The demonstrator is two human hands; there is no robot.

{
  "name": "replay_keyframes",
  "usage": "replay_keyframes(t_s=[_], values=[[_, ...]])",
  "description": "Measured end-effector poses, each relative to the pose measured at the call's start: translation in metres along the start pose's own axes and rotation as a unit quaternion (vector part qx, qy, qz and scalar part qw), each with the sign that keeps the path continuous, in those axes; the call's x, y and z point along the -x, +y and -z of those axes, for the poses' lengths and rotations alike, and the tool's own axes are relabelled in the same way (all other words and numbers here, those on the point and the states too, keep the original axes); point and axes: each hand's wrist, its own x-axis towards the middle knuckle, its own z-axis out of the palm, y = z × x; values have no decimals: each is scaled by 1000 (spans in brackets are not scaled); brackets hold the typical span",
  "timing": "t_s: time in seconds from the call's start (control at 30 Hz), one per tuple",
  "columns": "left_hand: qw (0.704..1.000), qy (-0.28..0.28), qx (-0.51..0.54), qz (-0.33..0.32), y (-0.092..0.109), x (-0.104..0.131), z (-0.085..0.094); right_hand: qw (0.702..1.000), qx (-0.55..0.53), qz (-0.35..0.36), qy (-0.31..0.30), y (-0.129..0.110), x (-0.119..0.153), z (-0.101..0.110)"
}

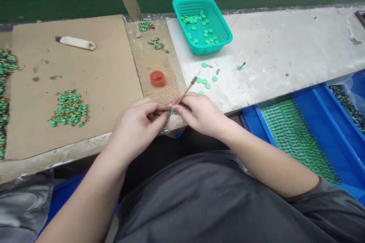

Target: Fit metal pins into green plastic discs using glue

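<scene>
My left hand [142, 123] is closed at the edge of the worktable, thumb and forefinger pinching a small green piece [171, 111]. Facing it, my right hand [198, 112] grips a thin wooden stick with a dark tip [186, 90], which slants up and away from the fingers. The right fingertips come right up to the green piece; whether they touch it I cannot tell. Just beyond the hands stands a small orange-red cup [157, 78]. Several flat green discs [204, 81] lie to the right of the stick.
A turquoise basket [225, 40] of green discs stands at the back. On the cardboard [105, 68] lie a pile of small green-and-gold pieces [71, 109] and a pale tube-shaped tool [76, 42]. Blue trays [332, 129] with green pieces sit below the table at right.
</scene>
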Motion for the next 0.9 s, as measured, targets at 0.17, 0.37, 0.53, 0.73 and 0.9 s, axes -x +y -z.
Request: replay_keyframes(t_s=[0.17, 0.37, 0.53, 0.73, 0.9], values=[[1000, -2, -2, 21, 1, 2, 0, 998, -31, 32, 41, 3, 8, -5], [1000, -6, 11, 7, 3, 3, 2, 998, -22, 51, 38, 6, 4, -8], [1000, -5, 6, 10, 3, 4, 2, 999, -6, 41, 24, 4, 4, -7], [1000, -8, -2, 19, 2, 3, 3, 998, 47, 38, 17, -2, 5, -9], [1000, -11, 0, 17, 3, 3, 3, 996, 85, 19, 29, -11, 7, -18]])
